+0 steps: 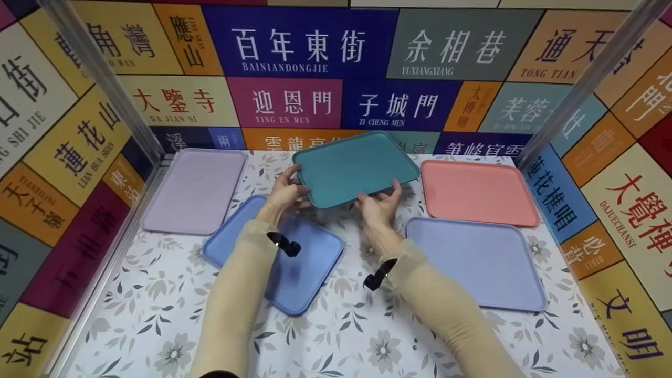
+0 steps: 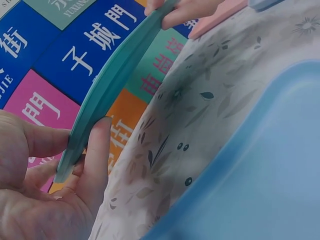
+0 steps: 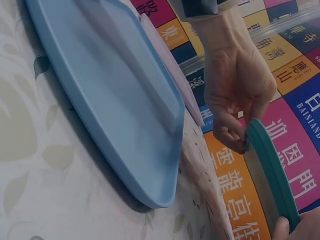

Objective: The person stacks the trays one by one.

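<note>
Both hands hold up a teal rectangular tray (image 1: pixel 357 168) near the back wall, its surface tilted in the head view. My left hand (image 1: pixel 286 194) pinches its left edge, thumb on one side and fingers on the other, as the left wrist view shows of the tray (image 2: pixel 107 85). The right hand (image 1: pixel 379 207) grips the near edge towards the right, with fingertips at the rim. In the right wrist view the tray (image 3: pixel 272 172) appears edge-on, raised off the table. Below the left hand, a blue tray (image 1: pixel 310 273) lies turned at an angle, partly hidden by the left forearm.
A lavender tray (image 1: pixel 189 189) lies at the back left. At the right, a coral-pink tray (image 1: pixel 478 191) lies behind a periwinkle tray (image 1: pixel 472 262). The table has a floral cover (image 1: pixel 336 336). Colourful sign-patterned walls (image 1: pixel 294 42) enclose the back and sides.
</note>
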`<state>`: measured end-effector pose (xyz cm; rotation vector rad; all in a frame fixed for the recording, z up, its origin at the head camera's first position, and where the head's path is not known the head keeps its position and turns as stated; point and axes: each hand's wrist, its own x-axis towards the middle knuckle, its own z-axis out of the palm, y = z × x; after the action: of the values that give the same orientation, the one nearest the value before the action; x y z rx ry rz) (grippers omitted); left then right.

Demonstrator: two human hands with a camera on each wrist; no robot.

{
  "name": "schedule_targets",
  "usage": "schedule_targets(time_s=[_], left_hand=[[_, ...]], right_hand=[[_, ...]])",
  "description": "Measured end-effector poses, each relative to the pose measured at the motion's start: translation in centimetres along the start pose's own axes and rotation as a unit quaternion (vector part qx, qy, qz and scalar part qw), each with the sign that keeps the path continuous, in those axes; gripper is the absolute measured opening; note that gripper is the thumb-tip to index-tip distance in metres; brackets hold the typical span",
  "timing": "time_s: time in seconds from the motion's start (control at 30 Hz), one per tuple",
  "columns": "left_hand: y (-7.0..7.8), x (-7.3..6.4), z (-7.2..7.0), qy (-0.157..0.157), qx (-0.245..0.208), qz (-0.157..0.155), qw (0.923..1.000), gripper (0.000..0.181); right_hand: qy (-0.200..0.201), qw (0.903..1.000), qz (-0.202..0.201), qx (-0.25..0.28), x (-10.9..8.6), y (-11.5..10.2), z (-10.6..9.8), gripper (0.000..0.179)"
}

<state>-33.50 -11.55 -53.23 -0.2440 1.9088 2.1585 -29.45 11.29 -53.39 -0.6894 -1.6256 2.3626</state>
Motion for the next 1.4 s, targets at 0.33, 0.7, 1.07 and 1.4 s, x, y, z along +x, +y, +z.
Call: schedule_targets(time_s=[0.33,0.7,1.07,1.4], left_hand=[[0.1,-0.3,-0.7,-0.007,-0.025,0.0,0.9997,0.08],[3.5,-0.1,-5.1,0.0,0.065,-0.005,0.9979,0.052],[5.1,-0.7,-6.1,-0.099,0.182,-0.047,0.9772,0.044],[4.4,-0.2,-4.7,-0.136,0.179,-0.027,0.9741,0.055]], right_hand=[[-0.022,0.9997,0.008,0.0,0.5,-1.1,-0.8,0.103],[-0.115,0.9884,0.045,-0.088,1.7,-2.5,-3.5,0.1],[-0.27,0.947,0.055,-0.165,3.9,-4.0,-6.2,0.1],[-0.358,0.9162,0.062,-0.17,7.0,-6.1,-7.7,0.103]])
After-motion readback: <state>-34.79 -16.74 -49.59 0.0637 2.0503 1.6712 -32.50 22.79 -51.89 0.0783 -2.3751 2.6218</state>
